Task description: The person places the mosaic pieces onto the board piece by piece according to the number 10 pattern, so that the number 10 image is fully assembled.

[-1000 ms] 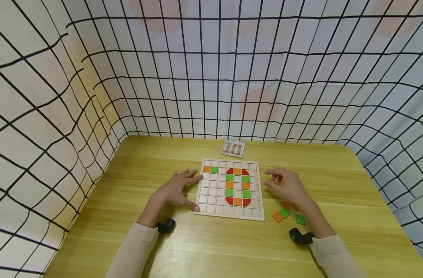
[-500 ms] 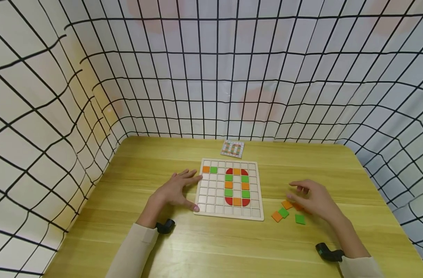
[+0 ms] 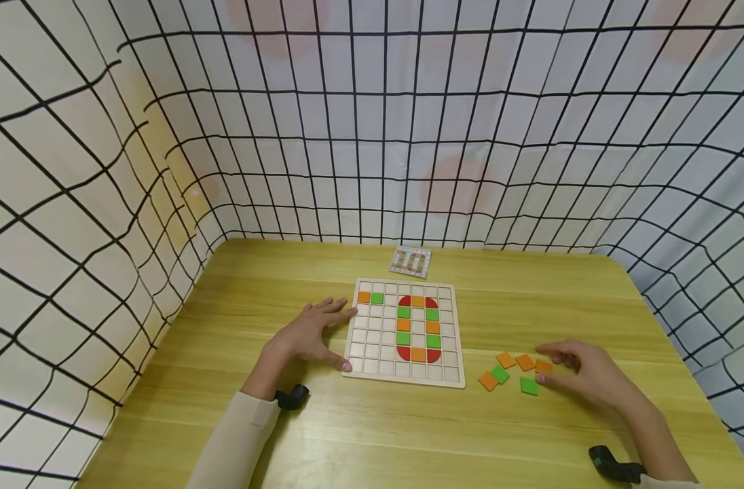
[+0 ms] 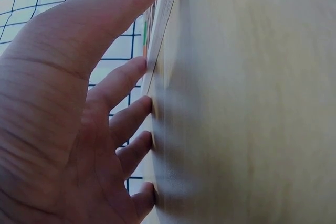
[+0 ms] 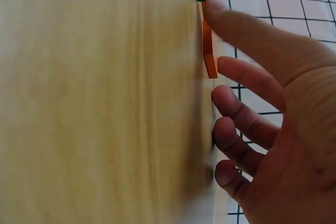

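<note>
Left hand: centre left of the head view; your left hand (image 3: 311,334) is spread, thumb at the lower left corner of the board (image 3: 373,336), a fingertip at its left edge.
Right hand: lower right; your right hand (image 3: 592,375) is unclosed, thumb and forefinger parted around the end tile (image 3: 544,367), an orange one; contact is hard to tell.
Loose tiles: beside it, lower right, a green tile (image 3: 529,386) and four others.
Board: lower centre, bearing a ring (image 3: 418,301) of coloured tiles.
Card: above your board, the card (image 3: 411,262).
</note>
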### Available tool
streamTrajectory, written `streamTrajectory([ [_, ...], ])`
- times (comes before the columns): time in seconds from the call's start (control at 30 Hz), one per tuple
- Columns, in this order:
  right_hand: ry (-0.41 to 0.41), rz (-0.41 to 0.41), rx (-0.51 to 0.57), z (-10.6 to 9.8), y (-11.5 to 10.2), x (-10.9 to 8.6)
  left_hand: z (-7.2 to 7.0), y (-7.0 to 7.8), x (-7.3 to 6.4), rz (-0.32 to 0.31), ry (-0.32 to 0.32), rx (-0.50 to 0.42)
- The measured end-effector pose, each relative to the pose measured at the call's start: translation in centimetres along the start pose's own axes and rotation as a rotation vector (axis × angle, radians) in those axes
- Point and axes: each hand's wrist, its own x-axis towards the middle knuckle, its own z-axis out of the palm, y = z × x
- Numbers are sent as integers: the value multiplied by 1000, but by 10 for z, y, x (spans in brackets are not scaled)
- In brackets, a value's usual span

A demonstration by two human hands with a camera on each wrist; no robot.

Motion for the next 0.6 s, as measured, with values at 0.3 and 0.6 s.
streamTrajectory([
  [0.3, 31, -7, -45, -1, 3, -5, 1, 1, 0, 1, 6, -8],
  [0.6, 70, -15, -15, 5, 5, -3, 1, 3, 1, -17, 2, -1],
])
